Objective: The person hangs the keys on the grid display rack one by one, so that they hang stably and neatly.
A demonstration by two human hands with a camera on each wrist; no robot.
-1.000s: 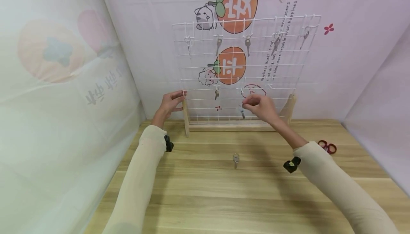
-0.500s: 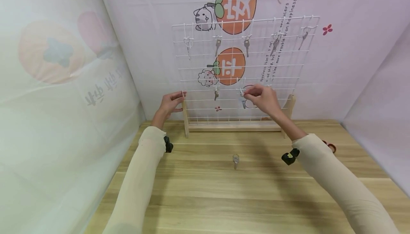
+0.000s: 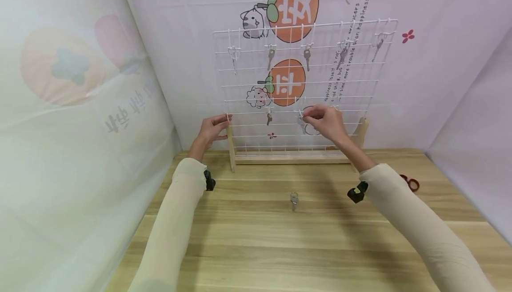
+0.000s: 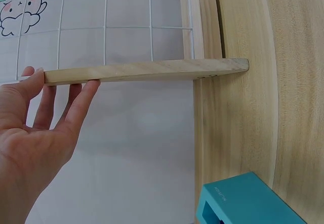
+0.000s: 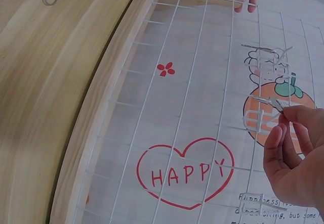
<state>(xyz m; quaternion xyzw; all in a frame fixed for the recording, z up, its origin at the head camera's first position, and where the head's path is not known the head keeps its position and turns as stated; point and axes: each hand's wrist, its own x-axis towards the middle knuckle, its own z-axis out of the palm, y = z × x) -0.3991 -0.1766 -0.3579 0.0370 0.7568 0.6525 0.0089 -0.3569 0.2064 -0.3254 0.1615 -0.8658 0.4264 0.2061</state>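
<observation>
My left hand point(image 3: 213, 130) grips the left wooden post point(image 4: 152, 70) of a white wire grid rack point(image 3: 256, 29), its thumb on one side and fingers on the other. My right hand point(image 3: 327, 123) is at the rack's lower row of hooks. Between thumb and forefinger it pinches a small metal key point(image 5: 276, 104), right at a white hook. In the head view the fingers partly cover this key. To its left, another key point(image 3: 270, 118) hangs on a hook in the same row.
Along the upper row hang several items, including a key point(image 3: 271, 56) and another key point(image 3: 307, 56). A ringed key point(image 3: 294, 198) lies on the wooden table point(image 3: 248, 230). Red-handled scissors point(image 3: 414, 185) lie at the right, partly behind the right sleeve. Printed cloth stands behind the rack.
My right hand has risen with the key from below the lower hook up to it, then stays nearly still. The left hand keeps its place on the post.
</observation>
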